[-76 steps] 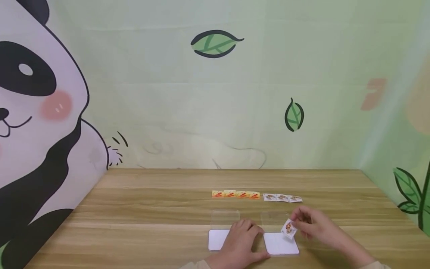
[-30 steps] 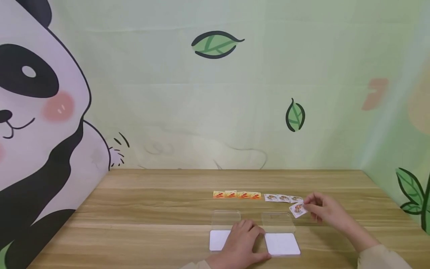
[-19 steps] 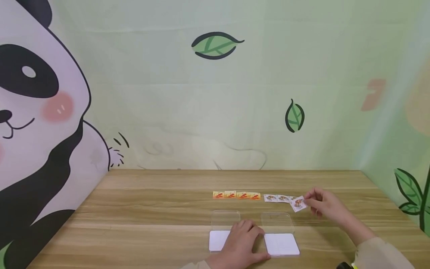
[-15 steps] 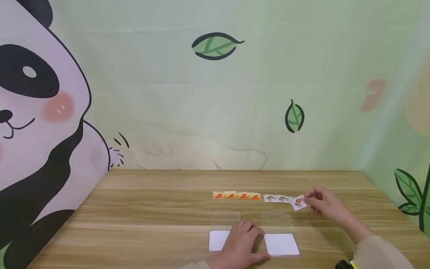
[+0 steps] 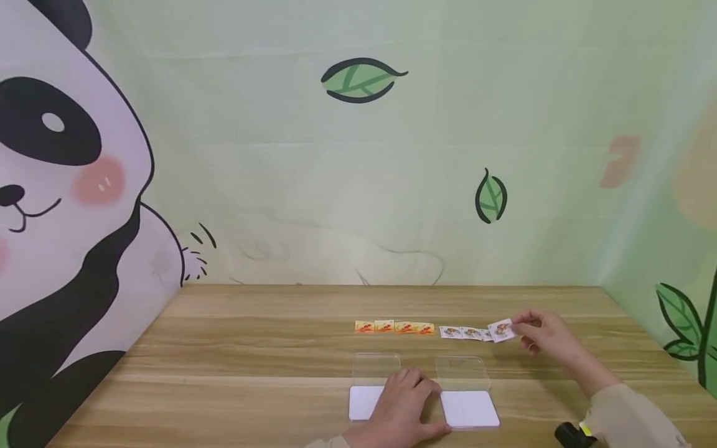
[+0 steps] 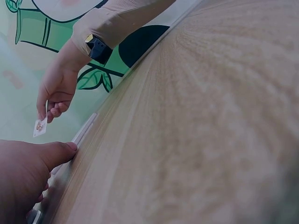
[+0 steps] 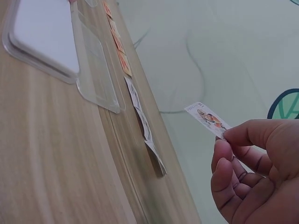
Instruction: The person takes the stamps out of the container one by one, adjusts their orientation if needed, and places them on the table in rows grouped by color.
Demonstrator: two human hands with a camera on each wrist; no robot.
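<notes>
In the head view my right hand (image 5: 546, 336) pinches a small white picture card (image 5: 501, 330) between thumb and fingertips. The card is tilted and held over the right end of a row of similar white cards (image 5: 470, 333); in the right wrist view the pinched card (image 7: 208, 119) is apart from that row. My left hand (image 5: 400, 404) lies between two flat clear cases. Its thumb and fingers touch the left side of the right case (image 5: 469, 409), which bears a white sheet. It partly hides the left case (image 5: 365, 403). Both clear lids are folded back onto the table.
A row of yellow-and-red cards (image 5: 394, 327) lies left of the white row, near the back of the wooden table (image 5: 252, 348). A printed panda cloth (image 5: 269, 155) hangs behind it. A dark wrist camera (image 5: 574, 434) shows at the right sleeve.
My right hand has carried the white card from above the right case back and rightward to the end of the white row. The left hand has stayed in place.
</notes>
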